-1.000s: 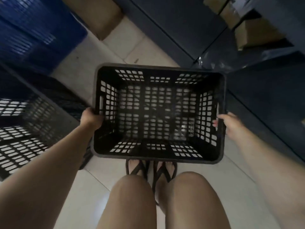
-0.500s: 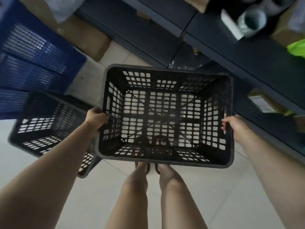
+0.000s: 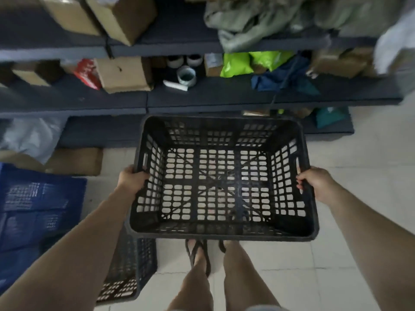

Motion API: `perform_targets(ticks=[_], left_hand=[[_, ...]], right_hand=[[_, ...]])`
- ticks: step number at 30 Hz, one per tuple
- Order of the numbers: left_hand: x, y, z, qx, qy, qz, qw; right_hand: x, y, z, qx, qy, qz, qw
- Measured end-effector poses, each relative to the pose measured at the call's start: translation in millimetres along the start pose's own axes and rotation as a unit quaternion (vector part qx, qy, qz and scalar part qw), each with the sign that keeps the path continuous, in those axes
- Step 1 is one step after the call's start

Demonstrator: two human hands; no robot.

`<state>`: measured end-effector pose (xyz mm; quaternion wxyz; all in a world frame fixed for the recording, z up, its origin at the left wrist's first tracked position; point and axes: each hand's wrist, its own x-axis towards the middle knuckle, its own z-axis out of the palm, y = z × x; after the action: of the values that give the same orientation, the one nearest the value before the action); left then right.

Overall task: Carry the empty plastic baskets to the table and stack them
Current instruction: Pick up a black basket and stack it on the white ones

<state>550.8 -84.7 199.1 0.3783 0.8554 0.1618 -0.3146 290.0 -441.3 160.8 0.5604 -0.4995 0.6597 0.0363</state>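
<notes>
An empty black plastic basket (image 3: 221, 234) with slotted walls hangs in the air in front of me, above my legs and the tiled floor. My left hand (image 3: 132, 179) grips its left rim near the handle slot. On the opposite rim, my right hand (image 3: 315, 181) holds the basket the same way. A second black basket (image 3: 129, 272) stands on the floor at lower left, partly hidden behind my left forearm. No table is in view.
Dark shelving (image 3: 202, 99) crosses the top, loaded with cardboard boxes (image 3: 122, 74), green bags (image 3: 235, 63) and cloth. Blue crates (image 3: 33, 212) sit on the floor at the left, with a cardboard box (image 3: 74, 161) behind them. Light floor tiles (image 3: 370, 164) spread out to the right.
I have stood up and the basket has risen with me; the view has tilted up from the floor to the shelves. Both hands keep their grip on the rims.
</notes>
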Motion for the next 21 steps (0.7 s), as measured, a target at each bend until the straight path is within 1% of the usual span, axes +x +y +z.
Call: perform_targets(ticks=[5,8,10,12,15,21], left_hand=[[-75,66,94,0.047,-0.036,0.064,0.996],[-126,99,170,0.079,-0.069,0.094,0.99],[-159,117,230,0.099,-0.092,0.109,0.985],[-193,134,291,0.12,-0.105,0.132,0.978],[-242,167,373,0.154,-0.138,0.159,0.965],[-322,228,518,0.204,-0.199,0.227,0.931]], right_hand=[[-4,35,-132,0.047,0.057,-0.003,0.997],[1,62,-224,0.079,0.076,-0.004,0.994],[9,86,-287,0.105,0.096,0.015,0.99],[17,106,-349,0.142,0.122,0.036,0.982],[28,125,-436,0.194,0.152,0.042,0.968],[47,149,-570,0.248,0.233,0.054,0.939]])
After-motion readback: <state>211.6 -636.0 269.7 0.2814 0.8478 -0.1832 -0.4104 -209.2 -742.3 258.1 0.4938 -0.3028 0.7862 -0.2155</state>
